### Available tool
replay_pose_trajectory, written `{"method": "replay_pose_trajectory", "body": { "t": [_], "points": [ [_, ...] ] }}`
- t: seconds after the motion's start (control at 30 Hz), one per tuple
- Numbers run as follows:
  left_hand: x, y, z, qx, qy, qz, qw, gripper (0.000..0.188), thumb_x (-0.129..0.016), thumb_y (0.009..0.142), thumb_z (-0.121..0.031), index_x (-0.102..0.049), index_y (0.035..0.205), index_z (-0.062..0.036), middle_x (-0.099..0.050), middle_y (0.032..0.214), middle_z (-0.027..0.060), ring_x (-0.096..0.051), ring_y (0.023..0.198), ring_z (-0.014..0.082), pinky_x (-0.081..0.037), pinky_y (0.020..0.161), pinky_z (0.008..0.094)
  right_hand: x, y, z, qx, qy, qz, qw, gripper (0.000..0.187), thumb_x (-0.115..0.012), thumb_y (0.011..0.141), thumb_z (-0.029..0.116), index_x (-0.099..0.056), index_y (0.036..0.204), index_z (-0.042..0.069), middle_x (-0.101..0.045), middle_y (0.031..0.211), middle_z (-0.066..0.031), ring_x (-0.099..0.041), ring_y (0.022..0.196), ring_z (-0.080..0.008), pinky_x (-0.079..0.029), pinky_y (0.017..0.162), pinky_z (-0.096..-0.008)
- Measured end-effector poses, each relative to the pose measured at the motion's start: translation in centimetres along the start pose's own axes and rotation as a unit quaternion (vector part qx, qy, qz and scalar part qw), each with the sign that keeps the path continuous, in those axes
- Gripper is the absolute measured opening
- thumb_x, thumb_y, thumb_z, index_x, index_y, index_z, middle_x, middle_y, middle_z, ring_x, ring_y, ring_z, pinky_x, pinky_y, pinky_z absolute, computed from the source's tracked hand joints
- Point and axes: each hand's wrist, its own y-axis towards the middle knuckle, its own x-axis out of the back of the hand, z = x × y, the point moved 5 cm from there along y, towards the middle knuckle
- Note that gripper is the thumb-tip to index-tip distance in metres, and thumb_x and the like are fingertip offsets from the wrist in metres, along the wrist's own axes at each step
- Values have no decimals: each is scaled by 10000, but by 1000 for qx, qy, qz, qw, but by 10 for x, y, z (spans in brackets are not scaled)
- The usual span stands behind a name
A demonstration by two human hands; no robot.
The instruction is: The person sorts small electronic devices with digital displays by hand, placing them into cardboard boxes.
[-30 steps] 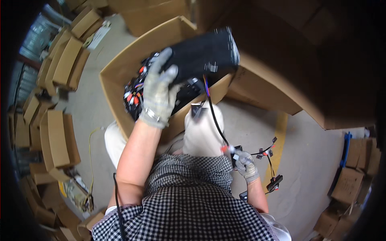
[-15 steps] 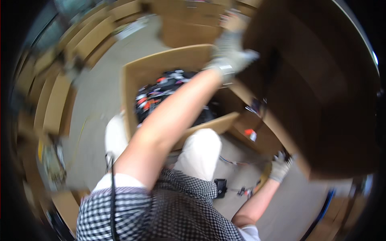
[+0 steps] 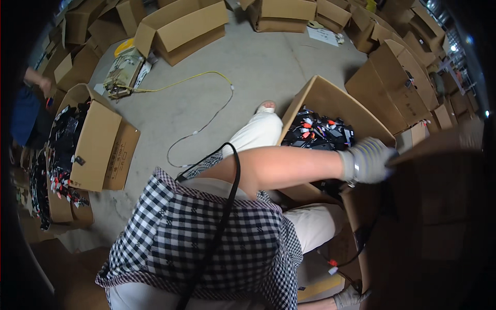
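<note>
A large cardboard box [image 3: 439, 227], dark in shadow, fills the right side. At its upper edge my gloved left hand [image 3: 368, 160] is closed on the cardboard, fingertips blurred. Low down, my gloved right hand [image 3: 349, 298] holds the box's near edge, its fingers partly hidden. Under my left forearm stands an open carton [image 3: 356, 106] with black parts [image 3: 318, 132] and red and white connectors inside. A black cable [image 3: 361, 248] with a red-and-white connector [image 3: 333, 266] hangs beside the large box, near my knee.
Another open carton [image 3: 95, 150], with black cabled parts, stands at left near a person in dark blue [image 3: 26, 116]. A yellow cord [image 3: 181, 80] crosses the floor from a power strip bundle [image 3: 121, 75]. More open cartons [image 3: 183, 31] line the back.
My view has swung left, so the large box and the parts carton sit farther right. My left hand has closed on the large box's edge; my right hand stays at its near edge.
</note>
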Motion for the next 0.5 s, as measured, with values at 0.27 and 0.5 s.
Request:
{"method": "replay_pose_trajectory", "body": {
  "t": [0.27, 0.5],
  "points": [
    [203, -170, 88, 95, 103, -189, 972, 271, -592, 871, -302, -640, 953, -48, -610, 652, 120, -561, 544, 238, -468, 515, 353, -216, -86, 37, 390, -371, 249, 805, 448, -631, 781, -83, -544, 1217, -26, -548, 1234, -173, -567, 1070, -239, -476, 943, -351],
    [330, -329, 120, 173, -48, -507, 843, 359, -677, 838, -376, -672, 878, -20, -641, 830, -6, -535, 735, 99, -454, 686, 282, -451, -170, 29, 151, -229, 486, 830, 369, -635, 802, -34, -581, 1167, -23, -635, 1090, -144, -604, 963, -195, -485, 859, -325]
  ]
}}
